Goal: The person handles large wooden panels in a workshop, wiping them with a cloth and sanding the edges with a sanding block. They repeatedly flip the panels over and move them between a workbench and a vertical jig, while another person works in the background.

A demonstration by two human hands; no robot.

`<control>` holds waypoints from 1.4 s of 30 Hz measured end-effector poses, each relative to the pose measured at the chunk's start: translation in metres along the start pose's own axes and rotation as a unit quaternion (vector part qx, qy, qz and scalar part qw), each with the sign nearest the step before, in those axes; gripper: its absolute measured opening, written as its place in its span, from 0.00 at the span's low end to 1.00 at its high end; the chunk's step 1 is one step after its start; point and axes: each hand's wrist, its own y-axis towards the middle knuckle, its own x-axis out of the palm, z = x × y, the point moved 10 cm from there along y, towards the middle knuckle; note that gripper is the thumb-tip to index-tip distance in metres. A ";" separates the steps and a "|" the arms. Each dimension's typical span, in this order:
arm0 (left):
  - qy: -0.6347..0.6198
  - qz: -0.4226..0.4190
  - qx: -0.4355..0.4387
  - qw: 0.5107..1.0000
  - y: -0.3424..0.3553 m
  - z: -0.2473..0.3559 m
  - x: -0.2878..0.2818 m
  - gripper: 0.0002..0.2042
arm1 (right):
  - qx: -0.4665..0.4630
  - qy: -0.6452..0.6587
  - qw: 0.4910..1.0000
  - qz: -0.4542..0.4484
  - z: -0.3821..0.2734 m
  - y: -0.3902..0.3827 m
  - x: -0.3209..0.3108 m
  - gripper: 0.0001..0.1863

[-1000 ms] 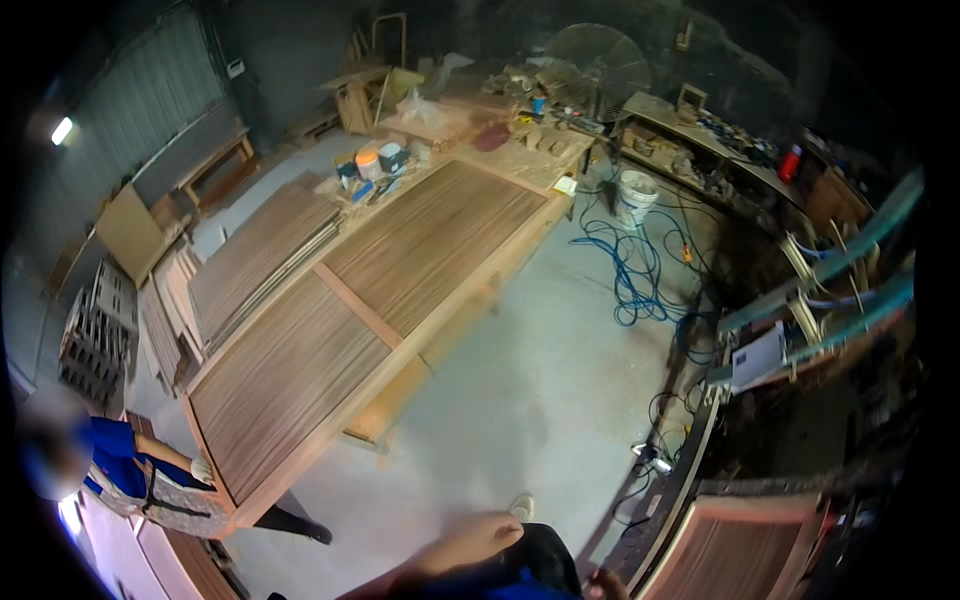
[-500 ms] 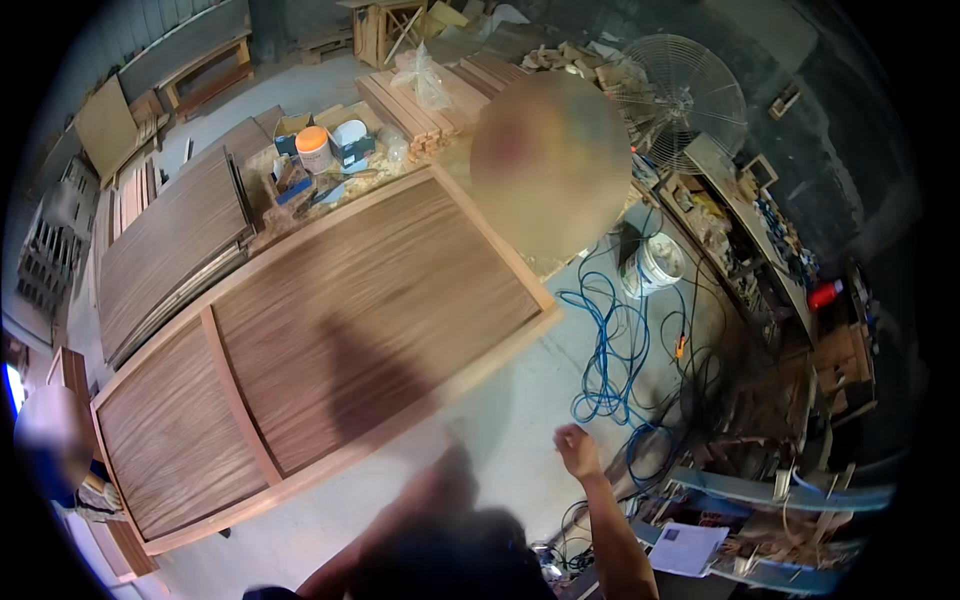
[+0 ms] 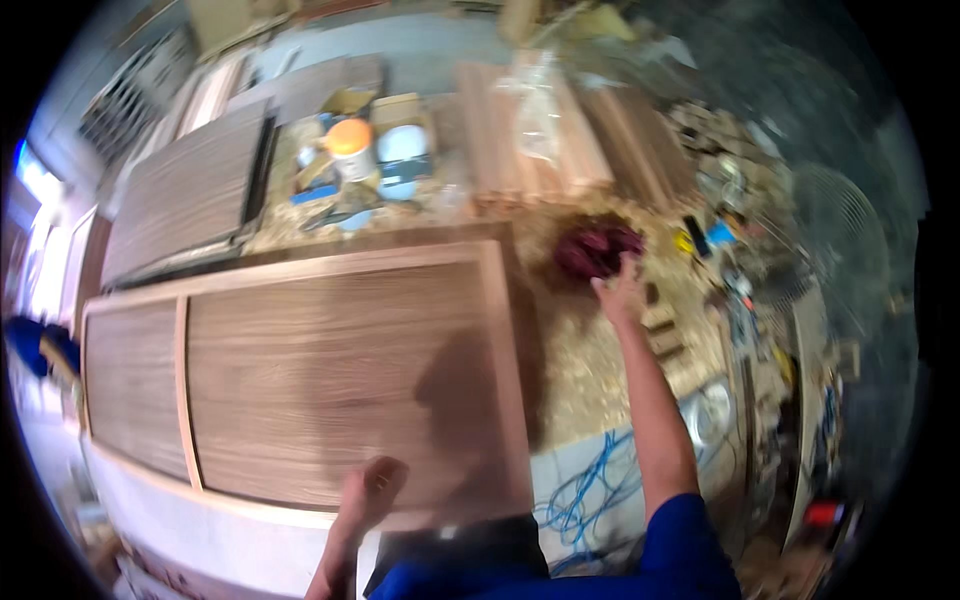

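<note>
A maroon cloth (image 3: 597,248) lies bunched on the sawdust-covered bench top (image 3: 580,380), right of a framed wooden panel (image 3: 340,370). My right hand (image 3: 624,292) reaches out to the cloth's near edge, open, with thumb and fingers apart. Whether the fingertips touch the cloth I cannot tell. Over the panel's near rail is my left hand (image 3: 374,490), somewhat blurred, its fingers curled in and nothing seen in them. The panel has a light frame, a crossbar toward its left end and darker wood-grain infill.
Stacked boards (image 3: 190,195) lie beyond the panel, beside an orange-lidded tub (image 3: 350,150). Timber strips (image 3: 520,130) carry clear plastic. Small wood blocks (image 3: 662,330) sit near my right forearm. Blue hose (image 3: 590,490) coils on the floor. Another person's blue sleeve (image 3: 40,345) shows at far left.
The view has swung to the right end of the panel. My right hand has gone from above the floor to the maroon cloth. My left hand now shows over the panel's near edge.
</note>
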 end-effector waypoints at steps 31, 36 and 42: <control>-0.387 0.512 -0.034 0.766 -0.182 0.025 0.068 0.30 | -0.343 -0.013 0.903 -0.260 -0.391 0.055 0.325 0.17; -0.444 0.560 -0.028 0.699 -0.253 -0.005 0.080 0.31 | -0.344 0.351 0.814 -0.310 -0.376 -0.034 0.225 0.13; -0.488 0.583 0.061 0.647 -0.324 -0.061 0.048 0.33 | -0.384 0.237 0.716 -0.532 -0.333 -0.306 -0.003 0.21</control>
